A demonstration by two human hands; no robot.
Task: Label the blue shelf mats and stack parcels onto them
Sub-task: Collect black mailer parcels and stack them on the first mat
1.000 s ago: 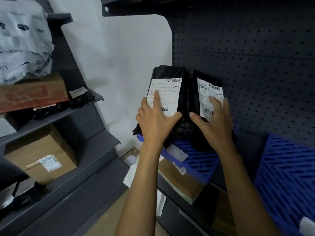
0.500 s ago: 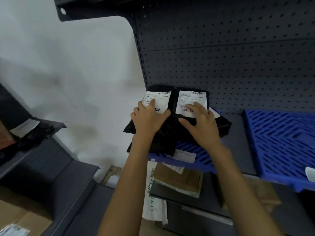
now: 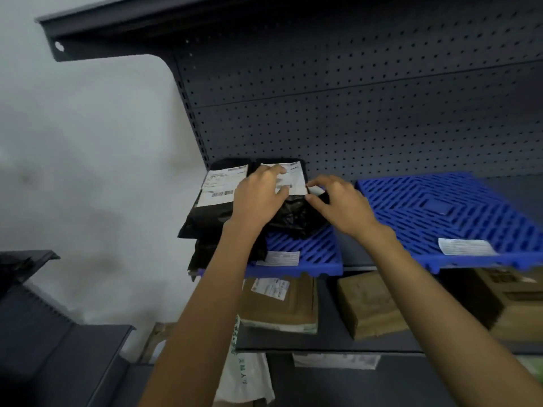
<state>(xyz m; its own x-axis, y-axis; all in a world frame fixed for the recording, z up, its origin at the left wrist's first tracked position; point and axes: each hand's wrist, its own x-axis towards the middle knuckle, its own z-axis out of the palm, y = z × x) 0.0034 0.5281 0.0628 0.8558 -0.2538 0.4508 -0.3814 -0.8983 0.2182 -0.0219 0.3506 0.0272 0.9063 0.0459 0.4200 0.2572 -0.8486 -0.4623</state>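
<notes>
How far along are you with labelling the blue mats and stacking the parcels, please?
Done: the left mat and the right mat each carry a white label at the front, and black parcels sit stacked on the left mat. In hand: the left hand rests on the top parcel while the right hand touches its edge. Left: the right mat holds no parcels.

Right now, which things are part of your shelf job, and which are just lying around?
Job: left black parcel, right black parcel, left blue mat, right blue mat, left mat's label, right mat's label.
Lying about: brown boxes below, white bag.
</notes>
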